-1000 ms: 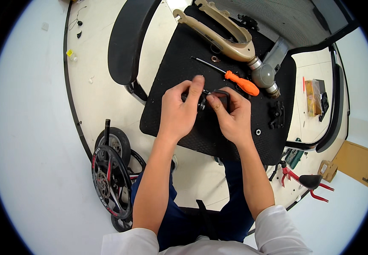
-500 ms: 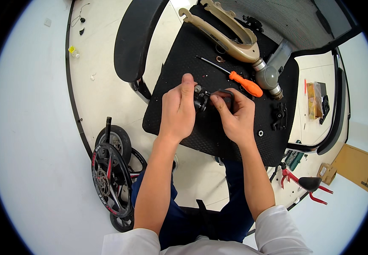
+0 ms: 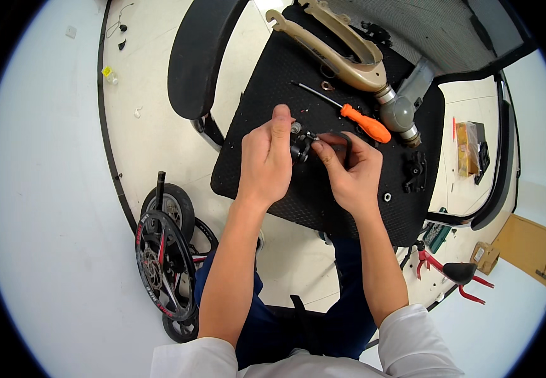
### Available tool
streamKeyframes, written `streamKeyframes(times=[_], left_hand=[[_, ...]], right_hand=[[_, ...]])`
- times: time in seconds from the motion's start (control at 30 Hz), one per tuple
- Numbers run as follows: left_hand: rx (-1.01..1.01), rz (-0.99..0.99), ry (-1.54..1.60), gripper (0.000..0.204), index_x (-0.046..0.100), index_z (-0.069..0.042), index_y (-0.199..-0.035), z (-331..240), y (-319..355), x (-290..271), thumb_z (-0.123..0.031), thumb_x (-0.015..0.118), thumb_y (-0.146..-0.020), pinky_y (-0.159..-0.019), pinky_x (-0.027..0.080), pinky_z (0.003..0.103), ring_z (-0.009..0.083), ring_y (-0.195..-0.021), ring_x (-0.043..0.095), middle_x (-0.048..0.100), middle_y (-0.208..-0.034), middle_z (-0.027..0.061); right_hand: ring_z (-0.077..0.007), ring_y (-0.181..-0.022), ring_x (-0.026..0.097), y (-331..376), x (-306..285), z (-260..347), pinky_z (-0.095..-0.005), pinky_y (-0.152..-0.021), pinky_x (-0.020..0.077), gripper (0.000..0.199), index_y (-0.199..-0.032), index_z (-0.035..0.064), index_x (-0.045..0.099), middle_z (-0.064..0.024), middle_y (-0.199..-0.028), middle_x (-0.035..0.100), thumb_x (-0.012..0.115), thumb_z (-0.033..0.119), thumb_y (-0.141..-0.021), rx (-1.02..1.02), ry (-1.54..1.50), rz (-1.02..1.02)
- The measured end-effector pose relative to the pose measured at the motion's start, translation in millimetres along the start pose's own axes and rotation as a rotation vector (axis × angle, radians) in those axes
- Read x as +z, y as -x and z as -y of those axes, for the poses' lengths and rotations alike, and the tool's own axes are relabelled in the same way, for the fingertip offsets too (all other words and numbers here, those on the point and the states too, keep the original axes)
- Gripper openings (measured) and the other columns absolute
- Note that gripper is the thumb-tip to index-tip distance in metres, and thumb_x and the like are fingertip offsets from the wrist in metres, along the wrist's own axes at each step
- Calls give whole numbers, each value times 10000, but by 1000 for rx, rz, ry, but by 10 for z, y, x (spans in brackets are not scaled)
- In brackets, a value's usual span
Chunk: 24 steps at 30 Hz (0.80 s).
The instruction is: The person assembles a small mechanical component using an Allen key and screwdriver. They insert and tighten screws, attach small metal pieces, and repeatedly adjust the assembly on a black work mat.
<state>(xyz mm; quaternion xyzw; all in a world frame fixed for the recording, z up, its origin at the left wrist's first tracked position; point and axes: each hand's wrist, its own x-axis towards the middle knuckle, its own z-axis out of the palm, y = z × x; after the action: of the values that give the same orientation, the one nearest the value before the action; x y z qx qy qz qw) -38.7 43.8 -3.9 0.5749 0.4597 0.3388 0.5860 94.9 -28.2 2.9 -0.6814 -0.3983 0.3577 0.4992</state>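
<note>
**Small black part (image 3: pixel 299 150) gripped over a chair seat (image 3: pixel 323 201)**

At far left, a clear bottle with a yellow top (image 3: pixel 109 76) stands on the pale floor; below it, a black-rimmed wheel (image 3: pixel 159 264) leans in front of a tyred wheel (image 3: pixel 182 211). Then comes the chair's black armrest (image 3: pixel 200 57).

The left hand (image 3: pixel 265 160) has its fingers curled around the small black part, thumb pointing up, near the middle of the seat. Beyond it lie a coppery washer (image 3: pixel 327 86) and a beige fork (image 3: pixel 361 77).

The right hand (image 3: pixel 353 170) pinches the part's near side between thumb and fingers, with a bent black piece (image 3: pixel 349 150) passing through its grasp; whether the two pieces are joined is hard to tell.

Further right on the seat are an orange-handled screwdriver (image 3: pixel 365 123), a pale nut (image 3: pixel 387 197) and a black mechanism (image 3: pixel 415 172). A cardboard box (image 3: pixel 486 256) sits on the floor at far right.
</note>
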Motion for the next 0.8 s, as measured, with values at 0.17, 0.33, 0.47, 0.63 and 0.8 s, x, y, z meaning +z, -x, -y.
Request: streamKeyframes(times=[0.17, 0.33, 0.47, 0.63, 0.8], left_hand=[[46, 4, 3, 659, 636, -21, -850, 32, -2, -18, -516, 250, -1052, -424, 345, 207, 52, -447, 457, 522, -572, -20], [54, 17, 16, 635, 639, -26, -854, 0, 21, -7, -486, 251, -1059, -433, 341, 201, 45, -460, 456, 527, -585, -24], [97, 16, -11, 602, 639, -25, -862, 28, 15, -27, -456, 271, -1064, -442, 340, 197, 37, -475, 458, 531, -593, -30], [89, 17, -17, 564, 639, -20, -874, 64, 13, -25, -428, 300, -1066, -451, 336, 198, 28, -490, 449, 543, -608, -30], [193, 15, -53, 544, 638, -11, -881, 4, 18, 13, -401, 308, -1068, -469, 338, 211, 32, -507, 446, 551, -619, -26]], right_hand=[[0, -515, 349, 23, 38, 166, -197, -470, 260, 106, -907, -20, 709, 39, -686, 590, 732, 55, -835, -178, 136, -92], [-1, -508, 341, 6, -5, 97, -191, -469, 256, 128, -916, -20, 706, 41, -688, 593, 749, 47, -816, 58, -95, -16], [3, -511, 346, 20, -11, 34, -184, -476, 263, 149, -942, -19, 704, 39, -712, 600, 750, 52, -819, -39, -16, -26], [6, -534, 398, 51, -27, 199, -183, -495, 304, 150, -969, -22, 700, 4, -783, 654, 721, 69, -853, -141, 176, -47], [2, -610, 450, 15, -66, 121, -185, -539, 342, 172, -973, -38, 699, -8, -820, 682, 685, 122, -911, 110, -270, 38]])
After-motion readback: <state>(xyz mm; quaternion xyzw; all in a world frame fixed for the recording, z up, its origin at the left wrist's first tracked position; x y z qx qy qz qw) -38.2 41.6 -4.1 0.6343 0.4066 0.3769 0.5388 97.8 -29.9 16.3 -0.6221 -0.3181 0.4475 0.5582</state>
